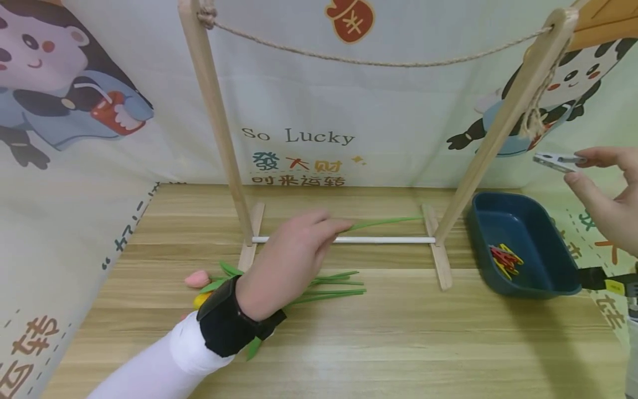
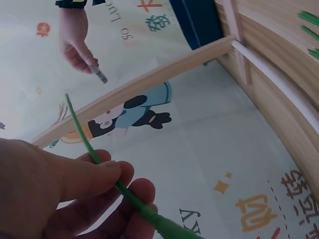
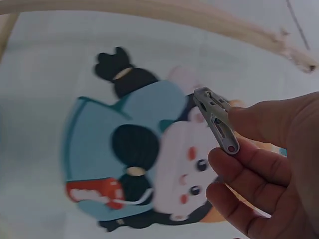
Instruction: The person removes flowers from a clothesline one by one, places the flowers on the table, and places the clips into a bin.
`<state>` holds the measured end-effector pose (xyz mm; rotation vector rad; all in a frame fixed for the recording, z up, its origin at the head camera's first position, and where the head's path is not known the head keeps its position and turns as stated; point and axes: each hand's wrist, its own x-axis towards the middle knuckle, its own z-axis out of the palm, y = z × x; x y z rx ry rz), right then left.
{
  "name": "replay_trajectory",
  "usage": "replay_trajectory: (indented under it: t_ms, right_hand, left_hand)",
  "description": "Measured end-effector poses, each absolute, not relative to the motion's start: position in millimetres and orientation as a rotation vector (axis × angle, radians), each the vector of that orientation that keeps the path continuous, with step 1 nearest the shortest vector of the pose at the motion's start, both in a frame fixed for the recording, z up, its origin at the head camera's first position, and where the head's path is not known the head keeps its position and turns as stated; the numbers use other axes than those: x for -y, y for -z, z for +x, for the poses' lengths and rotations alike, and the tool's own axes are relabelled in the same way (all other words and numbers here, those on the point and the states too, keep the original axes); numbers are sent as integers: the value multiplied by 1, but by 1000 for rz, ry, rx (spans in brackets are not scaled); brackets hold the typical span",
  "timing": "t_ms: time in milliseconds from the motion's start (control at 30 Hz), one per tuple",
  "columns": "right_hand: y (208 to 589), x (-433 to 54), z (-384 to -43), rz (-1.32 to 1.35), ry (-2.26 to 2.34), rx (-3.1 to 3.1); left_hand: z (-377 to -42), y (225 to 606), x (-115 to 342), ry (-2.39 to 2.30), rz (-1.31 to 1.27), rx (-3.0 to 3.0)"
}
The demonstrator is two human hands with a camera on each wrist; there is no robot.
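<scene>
My left hand [image 1: 291, 255] pinches a thin green flower stem [image 2: 130, 198] between thumb and fingers, above the white crossbar [image 1: 389, 240] of a wooden frame. The stem's thin end points right in the head view; its other end is hidden behind the hand. At the far right, my right hand [image 1: 610, 199] pinches a grey clothespin [image 3: 218, 122] between thumb and index finger, out beyond the frame's right post [image 1: 503, 122]. Below and left of the left hand lie several tulips, a pink one [image 1: 197, 279] and a yellow one [image 1: 201, 300] among them, partly covered by the wrist.
A twine rope [image 1: 379, 64] sags between the tops of the two posts. On the right stands a dark blue bin [image 1: 543, 238] with several red and yellow clothespins [image 1: 505, 259] inside. A printed cloth [image 1: 399, 116] hangs behind the wooden tabletop [image 1: 399, 343].
</scene>
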<state>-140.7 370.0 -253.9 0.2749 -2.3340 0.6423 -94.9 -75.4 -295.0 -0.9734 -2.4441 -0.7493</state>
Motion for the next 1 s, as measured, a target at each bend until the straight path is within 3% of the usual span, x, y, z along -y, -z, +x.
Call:
replay_trajectory:
  t_ms: [267,600,1000]
  right_hand:
    - [298,-385,-142,170,-438,2642]
    - [358,-397,-149,123,-504,2831]
    - [390,-400,-149,62,-525,2946]
  left_hand:
    - [-83,315,92,481,-930,2511]
    - [-73,345,116,321,-860,2621]
    - [-83,393,138,122,-823,2693]
